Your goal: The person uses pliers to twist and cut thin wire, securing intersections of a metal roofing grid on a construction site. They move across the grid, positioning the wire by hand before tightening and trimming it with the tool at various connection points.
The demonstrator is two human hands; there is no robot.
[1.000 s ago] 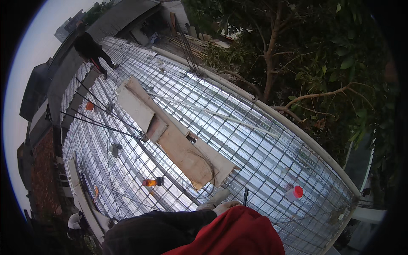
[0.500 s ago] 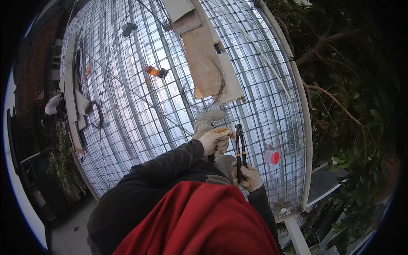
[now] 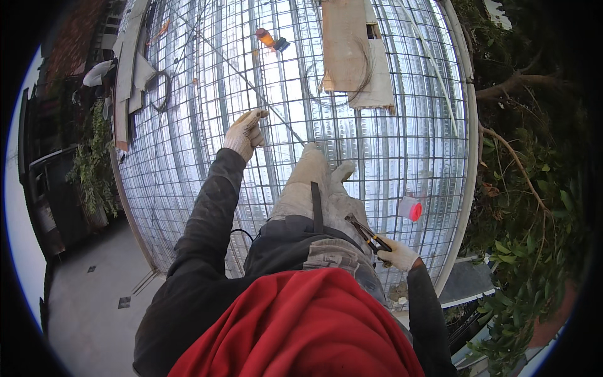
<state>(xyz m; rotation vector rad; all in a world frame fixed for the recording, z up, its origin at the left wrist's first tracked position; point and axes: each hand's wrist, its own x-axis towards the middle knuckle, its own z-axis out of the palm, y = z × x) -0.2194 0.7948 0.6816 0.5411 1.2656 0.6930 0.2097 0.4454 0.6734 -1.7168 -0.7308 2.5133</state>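
Observation:
My left hand (image 3: 246, 133), in a whitish knit glove, is held out over the steel mesh (image 3: 276, 169) to the left of my legs. Its fingers are curled together; whether anything thin is in them I cannot make out. Low on the right, beside my thigh, my gloved right hand (image 3: 397, 256) is closed round the handles of end-cutting pincers (image 3: 365, 234). Their dark head points up and left, against my light trousers (image 3: 304, 182). The mesh lies over shiny ribbed metal decking, and I am above it with my legs stretched forward.
Wooden boards (image 3: 344, 50) lie ahead, with loose thin wire (image 3: 367, 69) over them. An orange and black object (image 3: 267, 39) sits left of them. To the right is a clear tub with a pink lid (image 3: 411, 208). Planks (image 3: 123, 94) line the left edge; branches (image 3: 515, 147) crowd the right.
My left hand has moved away from the pincers, out to the left and forward. My right hand has drawn the pincers back to the right. The view has shifted too.

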